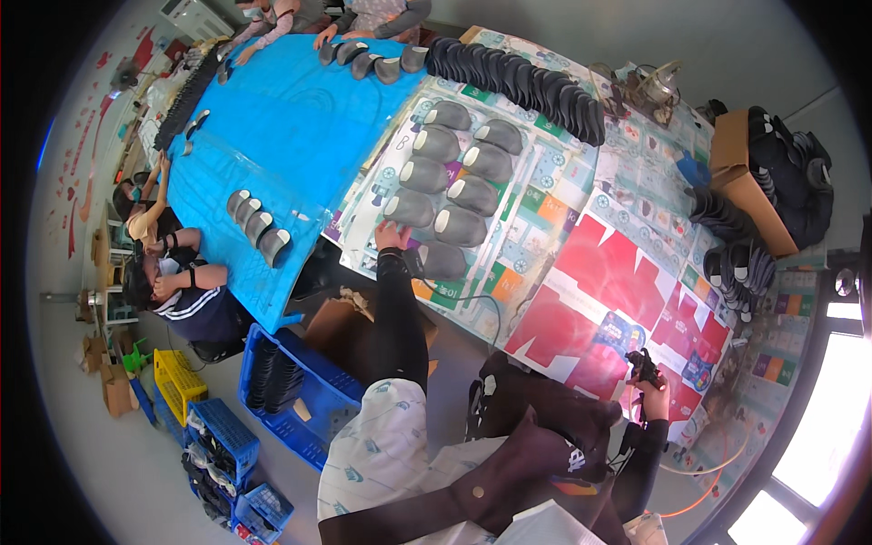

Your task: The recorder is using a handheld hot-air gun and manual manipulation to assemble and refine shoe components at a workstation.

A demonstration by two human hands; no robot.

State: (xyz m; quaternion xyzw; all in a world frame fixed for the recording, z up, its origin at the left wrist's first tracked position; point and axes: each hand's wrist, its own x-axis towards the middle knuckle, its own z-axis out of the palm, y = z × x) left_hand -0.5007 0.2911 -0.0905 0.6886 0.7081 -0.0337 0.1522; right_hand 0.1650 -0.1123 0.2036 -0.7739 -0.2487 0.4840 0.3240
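My left hand (391,236) reaches out over the table and rests against a grey shoe upper (409,208), at the near end of two rows of such uppers (463,163) laid on printed paper. My right hand (650,392) is near the table's front edge over a red sheet (609,272), closed around a small black tool (643,365) with a hose or cord hanging below it.
A long row of black shoe uppers (518,77) lines the far edge; more stacks (736,263) and a cardboard box (740,177) sit right. A blue sheet (282,136) covers the table's left, where other people work. Blue crates (291,386) stand on the floor.
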